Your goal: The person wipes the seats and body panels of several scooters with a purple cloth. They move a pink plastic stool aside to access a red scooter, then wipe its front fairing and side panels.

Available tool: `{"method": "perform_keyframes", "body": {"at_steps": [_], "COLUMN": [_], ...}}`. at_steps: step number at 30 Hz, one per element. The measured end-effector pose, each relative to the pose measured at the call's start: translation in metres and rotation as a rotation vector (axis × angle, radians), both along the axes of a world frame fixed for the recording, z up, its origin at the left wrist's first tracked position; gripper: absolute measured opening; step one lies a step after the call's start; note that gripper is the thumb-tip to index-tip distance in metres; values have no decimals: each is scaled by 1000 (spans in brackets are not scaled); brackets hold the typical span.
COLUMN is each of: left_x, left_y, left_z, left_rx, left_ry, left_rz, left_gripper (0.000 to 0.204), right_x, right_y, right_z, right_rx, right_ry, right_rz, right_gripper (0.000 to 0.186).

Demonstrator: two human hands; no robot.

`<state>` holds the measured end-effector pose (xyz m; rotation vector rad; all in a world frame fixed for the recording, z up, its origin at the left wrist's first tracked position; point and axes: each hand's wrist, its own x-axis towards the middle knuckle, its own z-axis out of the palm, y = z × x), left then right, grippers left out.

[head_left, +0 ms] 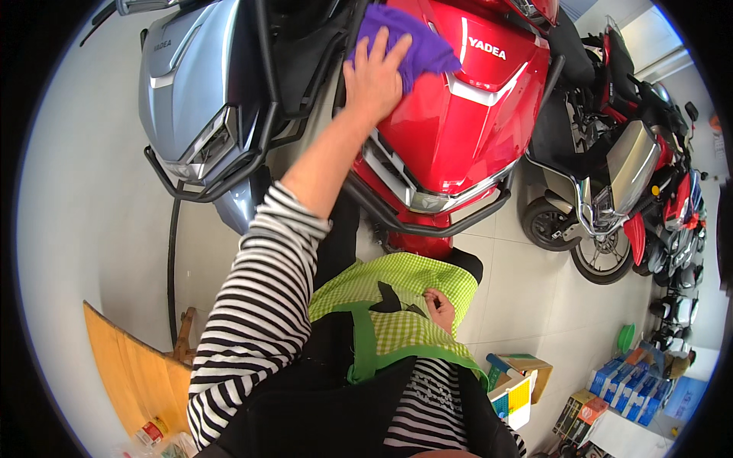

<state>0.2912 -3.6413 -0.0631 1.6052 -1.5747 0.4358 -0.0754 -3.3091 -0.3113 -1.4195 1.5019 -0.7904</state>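
My left hand reaches forward and presses flat on a purple cloth, fingers spread. The cloth lies on the glossy front panel of a red scooter. The striped sleeve on that arm is pushed up to the elbow. My right hand rests low against my green checked apron, its fingers curled in with nothing visible inside them.
A silver-blue scooter with a black guard bar stands close on the left. More scooters are parked at the right. Several cardboard boxes and blue packs sit on the tiled floor at lower right. A wooden board is at lower left.
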Motion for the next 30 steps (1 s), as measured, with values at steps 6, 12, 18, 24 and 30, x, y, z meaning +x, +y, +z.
{"method": "perform_keyframes", "body": {"at_steps": [6,12,18,24,30], "left_x": [-38,-75,-57,-14,-21], "left_y": [96,142,88,-49,-107], "left_z": [-56,-83,-48,46,102], "left_rx": [136,102,-6,-8,119], "left_ry": [-82,-219,-328,7,6], "left_rz": [7,-193,-248,20,19], "left_gripper": [67,61,58,54,50], "right_x": [8,12,6,7,8], "right_y": [-8,-6,4,8,3], "right_z": [5,7,9,12,13], "right_rx": [106,102,56,66,65], "right_ry": [-184,-181,-103,-149,-166], "right_rz": [16,-28,-27,-83,-133], "right_gripper": [23,24,24,25,25]}}
